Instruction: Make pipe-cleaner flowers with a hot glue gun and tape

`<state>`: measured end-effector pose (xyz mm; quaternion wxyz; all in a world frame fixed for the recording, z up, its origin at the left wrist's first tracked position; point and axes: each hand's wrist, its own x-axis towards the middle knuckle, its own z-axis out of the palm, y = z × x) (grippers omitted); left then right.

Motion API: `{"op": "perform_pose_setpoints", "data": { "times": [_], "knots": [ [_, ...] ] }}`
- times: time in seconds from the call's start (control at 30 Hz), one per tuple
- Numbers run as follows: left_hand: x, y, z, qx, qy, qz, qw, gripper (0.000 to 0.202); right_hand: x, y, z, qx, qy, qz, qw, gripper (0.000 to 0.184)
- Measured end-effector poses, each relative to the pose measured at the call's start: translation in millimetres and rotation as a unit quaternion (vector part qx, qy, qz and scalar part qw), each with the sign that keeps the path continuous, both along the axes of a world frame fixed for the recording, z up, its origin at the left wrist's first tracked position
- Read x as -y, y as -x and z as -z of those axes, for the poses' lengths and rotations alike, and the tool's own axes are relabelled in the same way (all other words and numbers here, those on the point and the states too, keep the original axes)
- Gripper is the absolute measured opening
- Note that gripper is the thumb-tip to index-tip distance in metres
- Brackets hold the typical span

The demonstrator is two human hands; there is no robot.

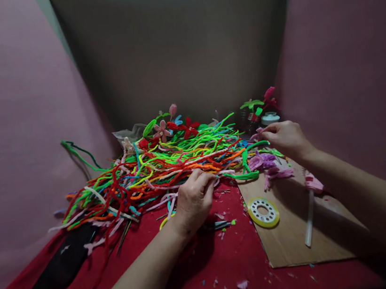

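My left hand is closed in a pinch at the front edge of a heap of coloured pipe cleaners. Pale and green pipe cleaners lie by its fingertips; what it grips, if anything, is hidden. Further right and higher, my right hand pinches a small pink pipe-cleaner piece between thumb and finger. Below that hand, purple and pink fuzzy flowers lie on a cardboard sheet. Partly covered by my left wrist are scissors, blades pointing right.
A yellow-rimmed tape roll and a translucent stick with pink fuzz rest on the cardboard. A black pouch-like item lies left. Finished fuzzy flowers and a white-lidded jar stand behind. Scraps dot the red cloth.
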<state>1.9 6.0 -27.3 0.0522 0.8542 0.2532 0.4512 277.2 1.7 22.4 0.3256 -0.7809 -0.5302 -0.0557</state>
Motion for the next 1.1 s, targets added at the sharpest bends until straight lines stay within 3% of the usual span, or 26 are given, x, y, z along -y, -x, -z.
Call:
{"op": "perform_pose_setpoints", "data": {
  "times": [0.1, 0.2, 0.27, 0.33, 0.43, 0.53, 0.67, 0.73, 0.83, 0.93, 1.0, 1.1],
  "knots": [
    [-2, 0, -0.3, 0.009, 0.015, -0.002, 1.000, 0.014, 8, 20, 10.0, -0.083, -0.096, -0.079, 0.989, 0.026],
    [-3, 0, 1.1, 0.020, 0.035, 0.001, 0.999, 0.015, 21, 47, 25.4, -0.107, -0.095, -0.138, 0.980, 0.023],
    [-4, 0, 2.1, 0.028, 0.056, 0.001, 0.998, 0.016, 34, 69, 35.8, -0.091, -0.097, -0.190, 0.973, 0.018],
    [-6, 0, 1.7, 0.033, 0.088, -0.002, 0.996, 0.015, 47, 89, 44.2, -0.023, -0.114, -0.302, 0.946, 0.020],
    [-10, 2, -4.9, 0.034, 0.161, -0.015, 0.986, 0.014, 62, 108, 47.4, 0.060, -0.115, -0.395, 0.909, 0.023],
    [-14, 9, -16.5, -0.002, 0.263, -0.036, 0.964, 0.016, 65, 111, 37.0, 0.064, -0.103, -0.414, 0.902, 0.025],
    [-21, 26, -22.8, -0.031, 0.353, -0.023, 0.935, 0.020, 57, 108, 27.1, -0.086, -0.079, -0.380, 0.918, 0.019],
    [-24, 36, -20.8, -0.039, 0.385, -0.025, 0.922, 0.019, 56, 109, 33.4, -0.096, -0.077, -0.378, 0.917, 0.019],
    [-26, 51, -19.5, -0.061, 0.433, -0.011, 0.899, 0.018, 58, 111, 51.3, -0.017, -0.091, -0.397, 0.913, 0.020],
    [-25, 61, -23.6, -0.116, 0.423, 0.030, 0.898, 0.015, 61, 111, 65.4, 0.058, -0.095, -0.400, 0.910, 0.022],
    [-24, 65, -25.4, -0.160, 0.359, 0.034, 0.919, 0.013, 61, 110, 70.1, 0.072, -0.093, -0.398, 0.910, 0.023],
    [-27, 67, -20.0, -0.231, 0.215, -0.041, 0.948, 0.011, 61, 112, 73.7, 0.084, -0.087, -0.401, 0.908, 0.021]
  ]
}}
